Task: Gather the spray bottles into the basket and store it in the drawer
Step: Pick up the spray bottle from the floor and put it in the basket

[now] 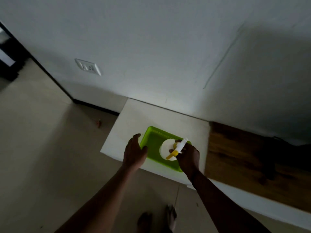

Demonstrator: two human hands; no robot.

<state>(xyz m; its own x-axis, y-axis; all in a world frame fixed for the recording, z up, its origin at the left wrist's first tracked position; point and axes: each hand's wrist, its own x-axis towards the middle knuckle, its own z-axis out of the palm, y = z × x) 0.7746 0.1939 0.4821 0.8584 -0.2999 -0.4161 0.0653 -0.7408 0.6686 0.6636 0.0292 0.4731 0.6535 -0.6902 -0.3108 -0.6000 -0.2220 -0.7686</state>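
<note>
You are looking down at a green basket (152, 149) on a white desk (134, 118) against a wall. Your right hand (189, 157) grasps the yellow-and-white trigger head of a white spray bottle (166, 147), which stands upright inside the basket, toward its right half. Your left hand (134, 152) rests loosely curled on the basket's left rim, steadying it. No other bottles show, and no drawer is visible. To finish this step well, let the bottle settle flat on the basket floor before letting go, keeping the rim pinned. The basket's near edge lies close to the desk's front edge, so avoid pulling it toward you; bare desk lies behind the basket.
</note>
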